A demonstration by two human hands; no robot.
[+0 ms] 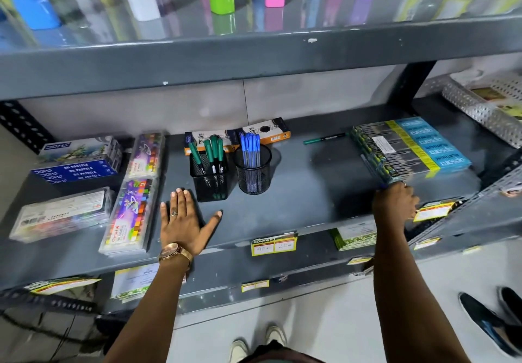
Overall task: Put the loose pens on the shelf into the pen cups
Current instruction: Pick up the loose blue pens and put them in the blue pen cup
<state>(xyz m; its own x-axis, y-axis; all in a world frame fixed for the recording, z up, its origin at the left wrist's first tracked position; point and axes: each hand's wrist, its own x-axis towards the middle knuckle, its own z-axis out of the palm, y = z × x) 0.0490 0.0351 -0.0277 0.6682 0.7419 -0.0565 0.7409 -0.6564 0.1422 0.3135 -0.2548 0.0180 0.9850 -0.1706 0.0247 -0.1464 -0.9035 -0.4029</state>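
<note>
- While your left hand (pixel 185 218) lies flat on the shelf (pixel 305 193), fingers spread and holding nothing, it sits just in front of the square cup (pixel 210 184).
- Your right hand (pixel 395 203) is curled at the near corner of the pencil boxes (pixel 406 148); something thin and blue shows at the fingertips, but whether you are pinching it cannot be told.
- Two mesh cups stand side by side mid-shelf: the square cup on the left, the round cup (pixel 252 175) on the right, apparently touching or nearly so.
- Square cup: four green pens (pixel 211 153), upright.
- Round cup: a bunch of blue pens (pixel 250 148), caps up; the count is too tight to read.
- One loose green pen (pixel 324 138) lies flat at the back of the shelf, between the round cup and the pencil boxes, well apart from both cups.
- Two orange-and-black boxes (pixel 237 136) lie behind the cups.
- Left end: one stack of pastel boxes (pixel 76 162), two colour sets (pixel 132 193) end to end, and one clear pack (pixel 62 214), blurred.
- One watch (pixel 173 252) is on your left wrist and one ring (pixel 173 213) on that hand.
</note>
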